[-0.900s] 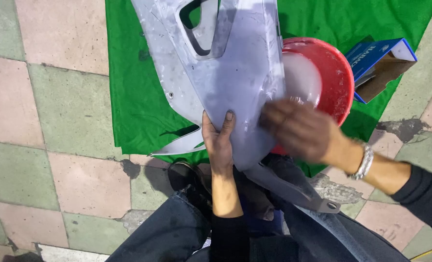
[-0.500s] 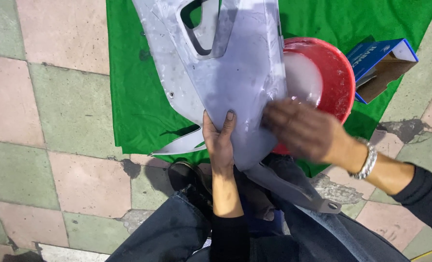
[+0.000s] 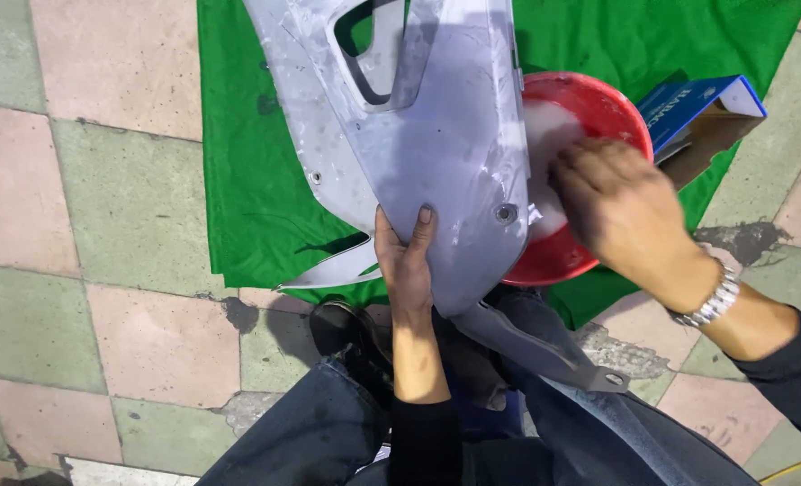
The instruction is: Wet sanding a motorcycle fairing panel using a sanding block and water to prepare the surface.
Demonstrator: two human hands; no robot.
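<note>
— What are you on right now?

— Prepping the grey panel (image 3: 436,135). My left hand (image 3: 407,261) grips its near edge, thumb and fingers wrapped around, propping it tilted over my knees. My right hand (image 3: 616,211) sits just right of the panel, over the red bowl (image 3: 598,103); the fingers look curled, but it's blurred and I can't tell if they hold anything.

— And next?

— I'd say bring that hand back onto the panel's face and keep the left grip firm so it doesn't slide.

— Any packages around?

— Beyond the bowl, farther right of the panel, an open box (image 3: 702,112), blue with a white edge and brown inside. Green cloth (image 3: 256,180) lies under the panel.
</note>
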